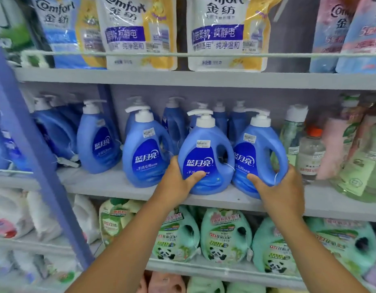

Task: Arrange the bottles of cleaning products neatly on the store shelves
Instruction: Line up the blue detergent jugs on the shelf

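Left hand [176, 182] wraps the base of the middle blue bottle [206, 157] on the middle shelf [111, 187]; right hand [278, 187] clamps its neighbour bottle [258, 157]; probably best sliding both back level, labels forward, without bumping pumps.

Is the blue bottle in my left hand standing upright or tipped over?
Upright. The blue bottle stands on its base at the shelf edge, pump pointing up, left hand gripping its lower side.
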The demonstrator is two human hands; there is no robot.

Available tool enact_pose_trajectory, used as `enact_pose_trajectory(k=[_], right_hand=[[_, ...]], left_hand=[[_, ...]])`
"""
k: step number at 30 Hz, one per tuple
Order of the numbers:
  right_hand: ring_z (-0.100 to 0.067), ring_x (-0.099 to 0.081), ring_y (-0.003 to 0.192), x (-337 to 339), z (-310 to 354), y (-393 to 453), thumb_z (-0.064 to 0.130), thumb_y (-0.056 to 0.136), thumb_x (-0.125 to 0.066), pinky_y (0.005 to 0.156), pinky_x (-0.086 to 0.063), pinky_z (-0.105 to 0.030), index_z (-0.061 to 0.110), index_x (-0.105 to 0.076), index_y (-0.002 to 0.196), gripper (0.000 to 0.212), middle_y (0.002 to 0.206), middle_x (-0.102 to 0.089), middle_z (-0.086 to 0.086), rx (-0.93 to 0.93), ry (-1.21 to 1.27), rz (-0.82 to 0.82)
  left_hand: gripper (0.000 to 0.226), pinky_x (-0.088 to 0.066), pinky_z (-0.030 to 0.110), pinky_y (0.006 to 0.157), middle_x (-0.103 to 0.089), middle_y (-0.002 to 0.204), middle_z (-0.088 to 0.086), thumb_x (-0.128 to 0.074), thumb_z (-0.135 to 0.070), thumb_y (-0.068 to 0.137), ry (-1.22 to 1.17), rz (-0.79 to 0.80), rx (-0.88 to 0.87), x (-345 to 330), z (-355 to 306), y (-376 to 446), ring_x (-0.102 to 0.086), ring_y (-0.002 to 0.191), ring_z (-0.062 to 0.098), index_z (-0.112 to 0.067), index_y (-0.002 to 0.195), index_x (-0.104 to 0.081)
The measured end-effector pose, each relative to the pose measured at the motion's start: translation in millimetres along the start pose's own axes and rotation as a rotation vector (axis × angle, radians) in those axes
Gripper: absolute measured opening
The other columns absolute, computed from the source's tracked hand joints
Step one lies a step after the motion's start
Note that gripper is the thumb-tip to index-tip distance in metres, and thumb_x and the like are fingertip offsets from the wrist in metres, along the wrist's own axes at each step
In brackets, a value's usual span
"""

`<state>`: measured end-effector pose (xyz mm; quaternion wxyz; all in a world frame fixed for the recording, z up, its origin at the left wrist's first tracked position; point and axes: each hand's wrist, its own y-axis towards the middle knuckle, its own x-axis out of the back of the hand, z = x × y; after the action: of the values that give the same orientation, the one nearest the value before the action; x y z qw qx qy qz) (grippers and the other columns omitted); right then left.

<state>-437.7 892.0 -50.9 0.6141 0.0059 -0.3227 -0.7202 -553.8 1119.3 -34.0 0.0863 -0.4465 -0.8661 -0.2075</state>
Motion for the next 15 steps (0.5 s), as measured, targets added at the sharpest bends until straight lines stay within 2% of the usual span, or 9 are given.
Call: enact_pose_trajectory(k=[3, 6, 7, 9, 11, 12, 13, 15], right_hand=[[-0.036, -0.050, 0.115, 2.1, 3.2, 0.5, 0.038, 0.069, -0.091, 0.093, -0.050, -0.054, 0.010, -0.047, 0.128, 0.079, 0.121, -0.053, -0.012, 0.020, -0.041, -0.039], [-0.036, -0.040, 0.128, 3.9, 13.9, -4.5, 0.023, 0.073, -0.089, 0.103, -0.042, -0.056, 0.007, -0.039, 0.142, 0.086, 0.135, -0.045, -0.022, 0.059, 0.014, -0.096], [-0.036, -0.037, 0.131, 4.1, 18.5, -10.4, 0.018, 0.075, -0.086, 0.105, -0.039, -0.055, 0.006, -0.039, 0.143, 0.084, 0.138, -0.042, -0.024, 0.098, 0.045, -0.119], [-0.034, -0.037, 0.133, 4.6, 32.6, -30.4, 0.011, 0.077, -0.082, 0.108, -0.037, -0.048, 0.004, -0.045, 0.138, 0.072, 0.139, -0.040, -0.024, 0.245, 0.120, -0.149], [-0.023, -0.040, 0.131, 2.4, 52.0, -49.4, 0.008, 0.079, -0.079, 0.110, -0.035, -0.025, 0.008, -0.053, 0.130, 0.057, 0.135, -0.041, -0.012, 0.359, 0.193, -0.079], [-0.013, -0.041, 0.128, 0.6, 62.3, -56.1, 0.008, 0.081, -0.078, 0.107, -0.033, -0.012, 0.011, -0.056, 0.126, 0.050, 0.132, -0.041, -0.003, 0.395, 0.226, -0.010], [-0.004, -0.042, 0.123, -2.4, 72.7, -60.9, 0.009, 0.083, -0.077, 0.101, -0.034, -0.005, 0.015, -0.058, 0.124, 0.045, 0.127, -0.041, 0.006, 0.418, 0.259, 0.070], [0.008, -0.048, 0.115, -13.5, 91.7, -65.8, 0.013, 0.087, -0.075, 0.092, -0.045, -0.009, 0.028, -0.056, 0.119, 0.040, 0.118, -0.043, 0.018, 0.419, 0.317, 0.235]], left_hand=[[0.036, -0.051, 0.007, 0.073, -0.065, 0.112, -0.023, -0.076, -0.033, 0.089, 0.054, -0.053, 0.012, 18.2, -2.6, -16.2, -0.064, 0.096, -0.005, -0.035, 0.117, -0.053], [0.017, -0.054, 0.020, 0.075, -0.066, 0.103, -0.018, -0.072, -0.029, 0.092, 0.136, -0.360, -0.049, 53.0, -2.7, -34.7, -0.063, 0.087, -0.002, -0.029, 0.106, -0.063], [0.016, -0.053, 0.024, 0.074, -0.065, 0.102, -0.014, -0.073, -0.028, 0.092, 0.157, -0.457, -0.057, 65.7, -2.4, -39.2, -0.062, 0.085, 0.000, -0.027, 0.104, -0.063], [0.034, -0.053, 0.028, 0.081, -0.058, 0.112, -0.005, -0.078, -0.031, 0.087, 0.195, -0.598, -0.041, 87.5, 3.3, -38.2, -0.059, 0.088, 0.007, -0.020, 0.113, -0.059], [0.067, -0.048, 0.028, 0.092, -0.048, 0.129, -0.003, -0.082, -0.040, 0.081, 0.224, -0.580, 0.041, 101.7, 5.2, -26.1, -0.054, 0.107, 0.012, -0.018, 0.134, -0.048], [0.074, -0.047, 0.026, 0.093, -0.047, 0.132, -0.004, -0.082, -0.043, 0.081, 0.192, -0.519, 0.090, 105.3, 4.9, -18.2, -0.054, 0.114, 0.013, -0.019, 0.140, -0.044], [0.071, -0.048, 0.022, 0.088, -0.053, 0.130, -0.005, -0.079, -0.044, 0.084, 0.144, -0.451, 0.116, 106.5, 4.3, -11.4, -0.057, 0.117, 0.014, -0.020, 0.141, -0.044], [0.050, -0.052, 0.017, 0.077, -0.064, 0.118, -0.008, -0.075, -0.041, 0.088, 0.063, -0.375, 0.102, 106.3, 10.5, 0.1, -0.065, 0.111, 0.015, -0.026, 0.130, -0.053]])
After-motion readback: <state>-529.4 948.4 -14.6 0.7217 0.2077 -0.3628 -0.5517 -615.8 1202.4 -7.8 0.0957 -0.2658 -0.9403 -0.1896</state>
